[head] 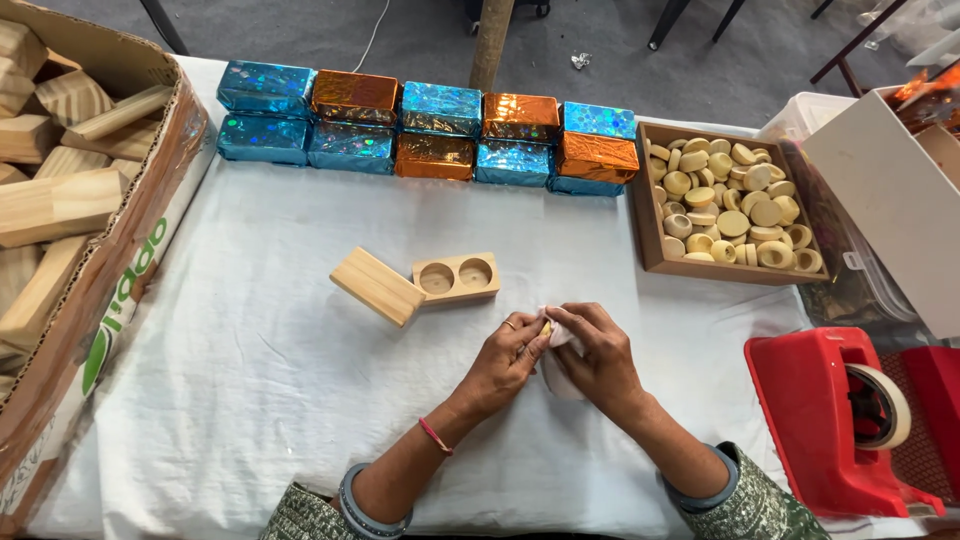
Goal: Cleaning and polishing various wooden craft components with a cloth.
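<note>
My left hand (508, 358) and my right hand (596, 358) meet at the middle of the table, both closed on a small pale round piece wrapped in thin white paper (556, 335). Just beyond them lies an open wooden box (456, 278) with two round holes, its lid (377, 286) swung out to the left. A wooden tray (648, 222) at the right holds several pale round pieces (730, 210).
Foil-wrapped blue and orange boxes (430, 130) line the far edge. A cardboard carton (120, 260) of wooden blocks stands at the left. A red tape dispenser (840, 420) sits at the near right, a white box (890, 200) behind it. White cloth (250, 380) covers the table.
</note>
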